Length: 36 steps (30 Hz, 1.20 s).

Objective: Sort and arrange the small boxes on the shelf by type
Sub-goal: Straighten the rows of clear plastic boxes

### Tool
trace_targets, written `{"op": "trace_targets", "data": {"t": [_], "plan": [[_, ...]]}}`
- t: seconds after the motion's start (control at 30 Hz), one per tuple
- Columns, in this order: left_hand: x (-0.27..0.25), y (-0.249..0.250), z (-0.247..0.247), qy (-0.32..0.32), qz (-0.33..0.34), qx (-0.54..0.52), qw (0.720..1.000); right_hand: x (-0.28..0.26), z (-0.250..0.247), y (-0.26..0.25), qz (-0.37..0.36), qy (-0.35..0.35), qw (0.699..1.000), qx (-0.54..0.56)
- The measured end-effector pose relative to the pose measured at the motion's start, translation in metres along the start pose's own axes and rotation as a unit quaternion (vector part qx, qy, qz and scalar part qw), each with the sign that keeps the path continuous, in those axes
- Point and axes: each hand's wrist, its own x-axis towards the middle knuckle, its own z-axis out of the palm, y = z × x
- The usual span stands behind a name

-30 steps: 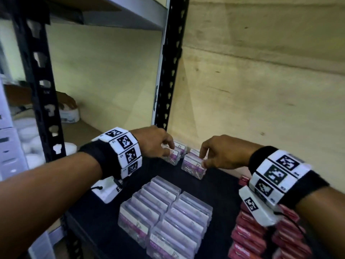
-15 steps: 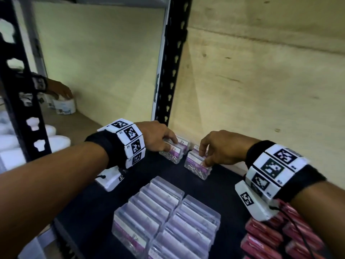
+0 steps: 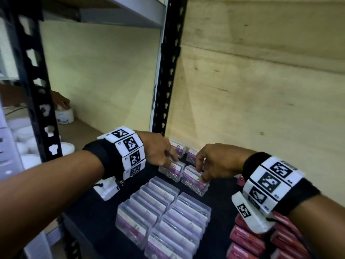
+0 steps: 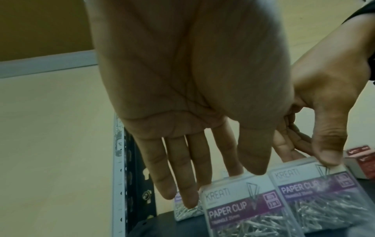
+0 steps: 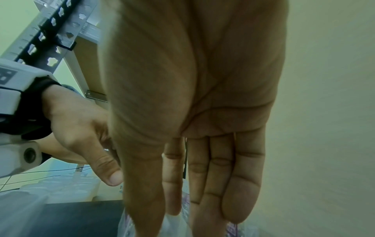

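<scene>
Both hands are down at the back of the dark shelf [image 3: 104, 217] now, each on its own clear paper-clip box. The left hand [image 3: 156, 149] has its thumb and fingers pinched on the top edge of the left box [image 3: 170, 170], and the left wrist view shows that pinch on the rim above the purple "PAPER CLIP" label [image 4: 239, 208]. The right hand [image 3: 214, 162] pinches the right box [image 3: 195, 182] the same way, thumb at the front face, fingers over the back. The two boxes stand just beside each other, with more clear boxes behind them against the wall. Nearer the front sit two tidy rows of matching clear boxes [image 3: 164, 219], and off to the right the red boxes [image 3: 248, 240] keep to their own stack. These look like stiff, smooth plastic cases, loose clips filling the lower part, so I'd judge them bottom-heavy for their size and a bit slick. Best hold is across the narrow thickness near the top edge, as now; squeeze too lightly and one could swing or slip. Not fragile, though a drop might pop a lid.
</scene>
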Motion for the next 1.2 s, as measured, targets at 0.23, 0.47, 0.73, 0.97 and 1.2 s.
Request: {"op": "trace_targets", "data": {"t": [0.23,0.47,0.73,0.97,1.2], "plan": [[-0.030,0.015,0.003,-0.025,0.008,0.019,0.999,-0.026,0.006,-0.006,-0.010,-0.005,1.000,0.022],[-0.047,0.021,0.009,-0.030,0.008,0.015,0.999,-0.043,0.009,-0.014,-0.017,-0.009,1.000,0.018],[-0.058,0.024,0.012,-0.042,0.007,0.008,0.999,-0.056,0.011,-0.017,-0.025,-0.022,0.999,0.025],[-0.062,0.024,0.013,-0.038,0.004,-0.001,0.999,-0.062,0.011,-0.016,-0.029,-0.032,0.998,0.040],[-0.057,0.020,0.012,-0.047,0.010,-0.010,0.999,-0.066,0.014,-0.007,-0.042,-0.044,0.995,0.077]]}}
